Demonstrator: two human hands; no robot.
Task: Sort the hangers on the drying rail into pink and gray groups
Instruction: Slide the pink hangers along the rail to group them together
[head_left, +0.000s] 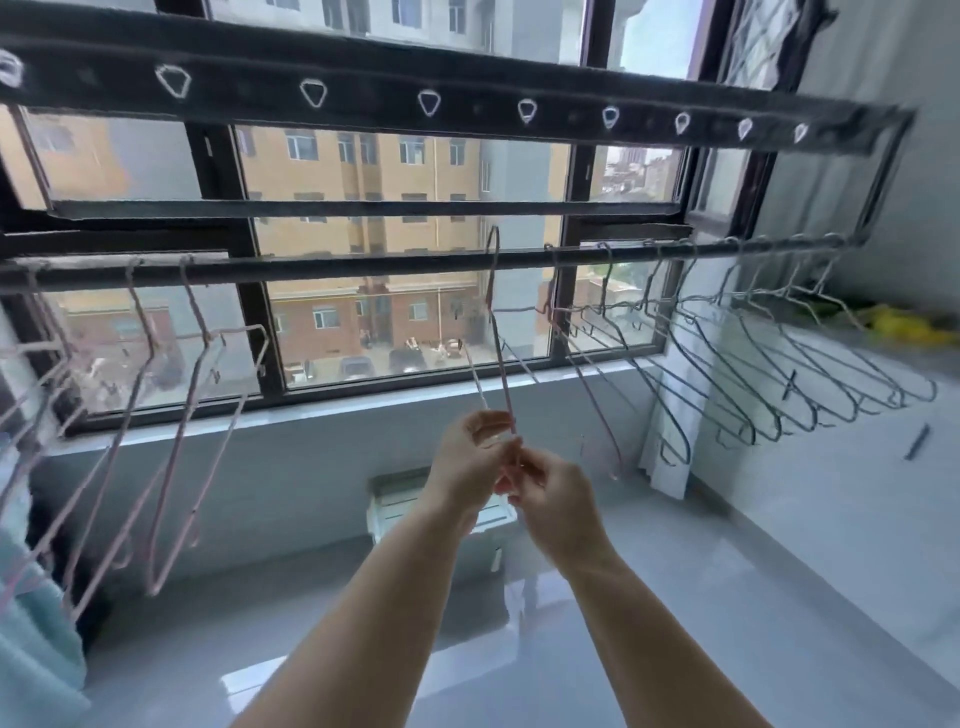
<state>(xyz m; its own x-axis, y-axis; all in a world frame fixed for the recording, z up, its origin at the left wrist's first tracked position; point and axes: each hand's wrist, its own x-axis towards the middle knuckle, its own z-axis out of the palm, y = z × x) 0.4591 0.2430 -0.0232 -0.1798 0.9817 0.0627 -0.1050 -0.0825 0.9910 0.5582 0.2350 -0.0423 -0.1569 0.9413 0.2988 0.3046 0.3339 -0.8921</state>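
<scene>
A dark drying rail (363, 265) runs across the window. Several pink hangers (176, 415) hang at its left end. Several gray hangers (753, 384) hang bunched at the right end. One pink hanger (496, 332) hangs mid-rail, its hook over the bar. My left hand (470, 462) and my right hand (558, 506) both pinch the lower end of this hanger, close together below the rail. Another pink hanger (592, 384) hangs just right of it, next to the gray group.
An upper black bar (467, 104) with white rings runs above the rail. A light blue cloth (31, 623) hangs at the far left. A white box (415, 504) sits on the floor under the window. Yellow items (904, 322) lie on the right ledge.
</scene>
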